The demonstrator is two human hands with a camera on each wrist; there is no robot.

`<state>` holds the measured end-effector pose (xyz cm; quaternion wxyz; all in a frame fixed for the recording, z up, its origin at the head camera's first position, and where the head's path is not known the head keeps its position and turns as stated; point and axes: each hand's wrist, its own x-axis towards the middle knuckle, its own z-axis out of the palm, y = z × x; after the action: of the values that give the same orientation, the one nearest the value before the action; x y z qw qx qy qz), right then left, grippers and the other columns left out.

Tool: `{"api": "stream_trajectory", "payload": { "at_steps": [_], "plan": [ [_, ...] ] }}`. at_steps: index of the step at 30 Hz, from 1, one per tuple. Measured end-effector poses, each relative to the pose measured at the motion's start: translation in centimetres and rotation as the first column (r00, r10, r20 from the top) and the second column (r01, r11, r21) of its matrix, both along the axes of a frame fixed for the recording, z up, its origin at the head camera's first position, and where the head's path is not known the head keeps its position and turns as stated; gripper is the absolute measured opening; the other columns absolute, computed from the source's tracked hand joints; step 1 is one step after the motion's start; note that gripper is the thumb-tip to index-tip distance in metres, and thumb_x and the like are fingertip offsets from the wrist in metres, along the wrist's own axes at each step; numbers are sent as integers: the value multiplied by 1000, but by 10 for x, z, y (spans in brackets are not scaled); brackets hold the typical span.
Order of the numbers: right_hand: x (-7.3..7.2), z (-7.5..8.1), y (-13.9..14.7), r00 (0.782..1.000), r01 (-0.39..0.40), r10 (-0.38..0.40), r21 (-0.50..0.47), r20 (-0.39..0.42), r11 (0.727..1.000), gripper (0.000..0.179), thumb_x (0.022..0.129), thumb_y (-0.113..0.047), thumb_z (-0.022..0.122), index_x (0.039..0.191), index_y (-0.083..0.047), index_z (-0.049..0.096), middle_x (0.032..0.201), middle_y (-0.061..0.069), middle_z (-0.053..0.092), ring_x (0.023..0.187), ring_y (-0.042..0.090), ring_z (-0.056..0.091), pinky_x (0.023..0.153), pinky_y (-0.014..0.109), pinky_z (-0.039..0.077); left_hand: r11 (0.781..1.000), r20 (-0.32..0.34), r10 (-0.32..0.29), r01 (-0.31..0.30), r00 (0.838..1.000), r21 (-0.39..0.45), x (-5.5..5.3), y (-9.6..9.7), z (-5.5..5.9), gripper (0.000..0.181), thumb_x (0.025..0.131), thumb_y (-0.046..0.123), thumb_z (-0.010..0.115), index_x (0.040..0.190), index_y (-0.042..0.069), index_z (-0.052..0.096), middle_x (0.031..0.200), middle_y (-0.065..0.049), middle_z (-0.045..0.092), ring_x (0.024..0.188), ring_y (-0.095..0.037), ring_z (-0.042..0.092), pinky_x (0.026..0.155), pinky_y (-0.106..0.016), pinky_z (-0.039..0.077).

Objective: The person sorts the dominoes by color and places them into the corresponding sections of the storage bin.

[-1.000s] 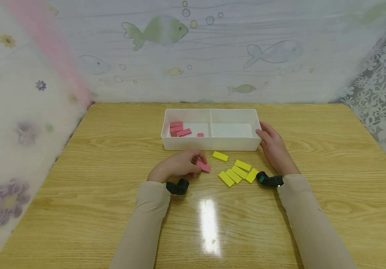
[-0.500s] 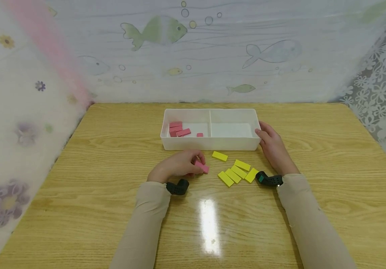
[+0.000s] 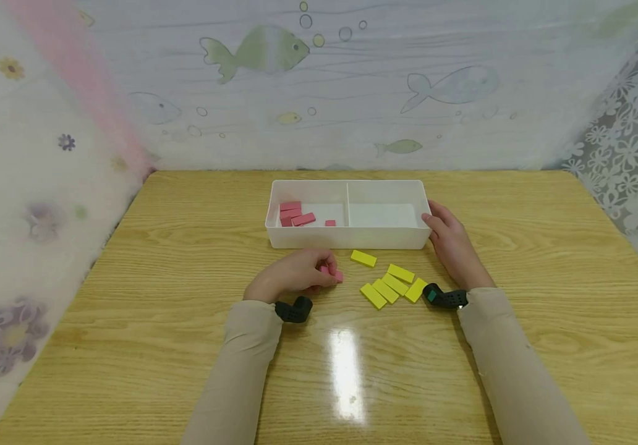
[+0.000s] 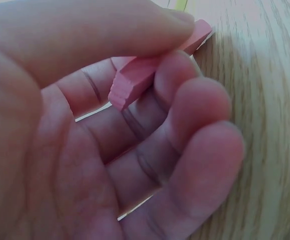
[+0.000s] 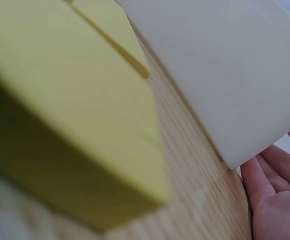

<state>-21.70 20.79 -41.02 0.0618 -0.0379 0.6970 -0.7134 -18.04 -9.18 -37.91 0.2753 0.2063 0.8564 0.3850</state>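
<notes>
My left hand (image 3: pixel 293 272) pinches a small pink block (image 4: pixel 137 76) between thumb and curled fingers, just above or on the table in front of the white box (image 3: pixel 347 238). The left wrist view shows the block's ridged end, with its middle covered by the thumb and index finger. With the thumb at its rim and the other fingers along the outside, my right hand (image 3: pixel 455 253) grips the box's right end. A divider (image 3: pixel 348 204) splits the box in two. Several pink blocks (image 3: pixel 290 215) lie in the left compartment; the right compartment holds nothing.
Several yellow blocks (image 3: pixel 373 296) lie on the wooden table (image 3: pixel 157 346) between the two hands. One yellow block (image 3: pixel 363 258) sits apart, close to the box's front wall. Another yellow block (image 5: pixel 84 110) looms large in the right wrist view.
The pink block has slid slightly left and further into my left fingers, so less of it shows. My right hand and the box stay put.
</notes>
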Motion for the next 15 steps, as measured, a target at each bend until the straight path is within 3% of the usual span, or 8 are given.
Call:
{"api": "stream_trajectory", "payload": {
  "at_steps": [11,15],
  "plan": [
    [0,1,0,1000,1,-1,9,2,1000,58,93,-34,45,141,-13,22,146,2,17,129,13,21,106,34,15,1000,-3,22,-22,1000,10,-2,0,-2,20,84,30,61,82,11,55,65,-5,49,52,-16,45,50,-25,40],
    [1,1,0,1000,0,0,10,0,1000,58,92,-34,46,141,-13,22,146,2,17,129,13,21,106,34,15,999,28,41,-42,999,29,-2,0,-3,19,84,28,61,87,11,55,68,-7,52,53,-16,45,50,-26,41]
  ]
}}
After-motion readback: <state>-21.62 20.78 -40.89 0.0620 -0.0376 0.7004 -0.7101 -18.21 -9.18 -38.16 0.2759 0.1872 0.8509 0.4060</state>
